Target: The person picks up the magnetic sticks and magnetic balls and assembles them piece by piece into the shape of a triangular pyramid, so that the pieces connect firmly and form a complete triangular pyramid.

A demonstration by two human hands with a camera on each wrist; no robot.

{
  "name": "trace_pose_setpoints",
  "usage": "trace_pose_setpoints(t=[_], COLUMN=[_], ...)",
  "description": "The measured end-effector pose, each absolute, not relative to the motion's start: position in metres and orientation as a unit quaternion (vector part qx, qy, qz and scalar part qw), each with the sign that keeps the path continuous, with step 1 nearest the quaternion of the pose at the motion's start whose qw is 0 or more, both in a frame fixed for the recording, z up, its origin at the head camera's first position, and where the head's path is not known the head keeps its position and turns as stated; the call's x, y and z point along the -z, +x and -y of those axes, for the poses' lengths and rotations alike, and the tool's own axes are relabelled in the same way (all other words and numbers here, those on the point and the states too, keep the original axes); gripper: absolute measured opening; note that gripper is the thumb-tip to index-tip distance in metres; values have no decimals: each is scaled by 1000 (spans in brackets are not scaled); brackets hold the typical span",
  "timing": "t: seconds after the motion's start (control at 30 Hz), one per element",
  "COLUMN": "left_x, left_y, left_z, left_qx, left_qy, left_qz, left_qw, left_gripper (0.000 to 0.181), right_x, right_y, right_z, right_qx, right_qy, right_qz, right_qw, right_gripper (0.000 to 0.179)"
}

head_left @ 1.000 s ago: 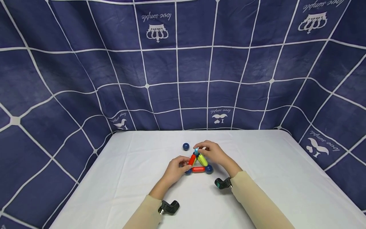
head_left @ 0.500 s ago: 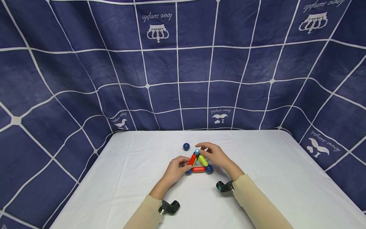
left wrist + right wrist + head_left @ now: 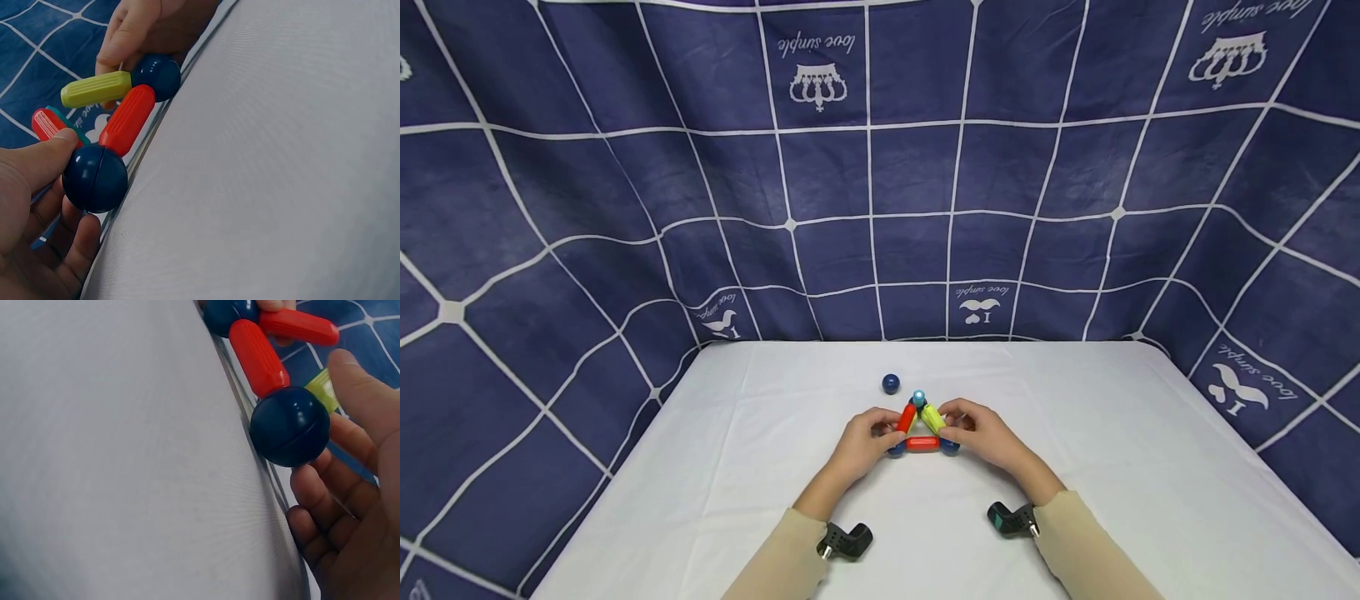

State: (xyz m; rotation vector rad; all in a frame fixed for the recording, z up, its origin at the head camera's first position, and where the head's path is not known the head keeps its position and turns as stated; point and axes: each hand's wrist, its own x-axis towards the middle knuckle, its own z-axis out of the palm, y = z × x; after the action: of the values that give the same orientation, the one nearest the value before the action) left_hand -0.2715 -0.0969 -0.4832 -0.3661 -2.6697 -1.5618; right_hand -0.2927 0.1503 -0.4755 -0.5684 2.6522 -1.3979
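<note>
A triangular frame of magnetic rods and dark blue balls lies on the white table. My left hand [image 3: 861,443] grips the left red rod [image 3: 906,418] beside the left corner ball [image 3: 95,178]. On the other side, my right hand [image 3: 987,433] pinches the yellow-green rod [image 3: 933,419] with thumb and fingers, close to the right corner ball [image 3: 290,427]. The front red rod [image 3: 922,443] joins those two balls. At the far corner a light blue rod [image 3: 919,398] stands up, seen nearly end-on. A teal piece [image 3: 78,132] shows partly behind the left red rod in the left wrist view.
One loose dark blue ball [image 3: 891,383] sits behind the frame, slightly to its left. A navy curtain [image 3: 917,167] with white lines surrounds the white-covered table [image 3: 775,400] at the back and sides.
My right hand has left the light blue rod at the far corner and moved right and nearer, onto the yellow-green rod. The left hand keeps its place on the red rod.
</note>
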Motion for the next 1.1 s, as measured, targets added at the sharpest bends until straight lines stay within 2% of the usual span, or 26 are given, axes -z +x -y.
trace_pose_setpoints(t=[0.33, 0.6, 0.9, 1.1], left_x=[482, 475, 472, 473], left_y=[-274, -284, -314, -332], left_z=[100, 106, 111, 106], left_qx=[501, 537, 536, 482], left_qy=[-123, -125, -73, -47], left_qz=[856, 834, 840, 872], left_qw=[5, -31, 30, 76], left_gripper=[25, 25, 27, 43], right_x=[487, 491, 490, 491], right_y=[-290, -287, -285, -284], right_z=[-153, -151, -149, -148], right_qx=[467, 469, 483, 480], right_qy=[-196, -159, -163, -160], right_qz=[-862, -868, -860, -862], right_qw=[17, -8, -15, -17], right_gripper=[23, 20, 18, 18])
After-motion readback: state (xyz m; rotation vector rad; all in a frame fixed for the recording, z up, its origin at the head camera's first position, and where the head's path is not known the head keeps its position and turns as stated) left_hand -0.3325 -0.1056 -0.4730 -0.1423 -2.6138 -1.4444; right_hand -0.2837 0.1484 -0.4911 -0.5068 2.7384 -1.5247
